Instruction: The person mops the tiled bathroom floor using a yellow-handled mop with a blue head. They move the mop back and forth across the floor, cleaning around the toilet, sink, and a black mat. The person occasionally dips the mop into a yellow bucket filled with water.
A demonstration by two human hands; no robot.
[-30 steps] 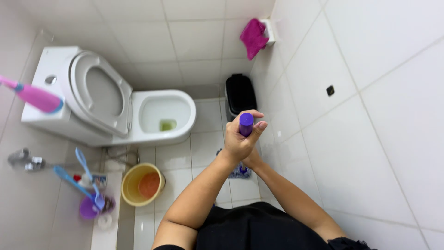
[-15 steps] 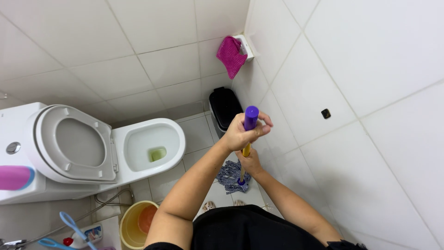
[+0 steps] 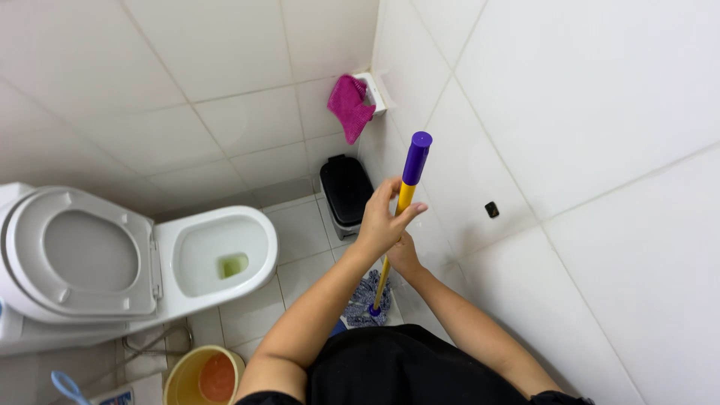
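I hold a mop upright by its yellow handle with a purple top (image 3: 415,161). My left hand (image 3: 384,220) wraps the handle high up, just under the purple grip. My right hand (image 3: 405,257) grips the handle a little lower, partly hidden behind the left. The blue and white string mop head (image 3: 367,298) rests on the tiled floor close to the right wall, in front of my dark clothing.
A white toilet (image 3: 214,255) with its seat and lid raised stands at left. A black pedal bin (image 3: 346,191) sits in the corner. A pink cloth (image 3: 350,107) hangs from a wall holder. A yellow bucket (image 3: 204,376) and a blue brush handle (image 3: 69,386) are at bottom left.
The view has tilted up and swung right, so the toilet slid left. The mop's purple top now stands clear above my left hand, which grips lower on the handle.
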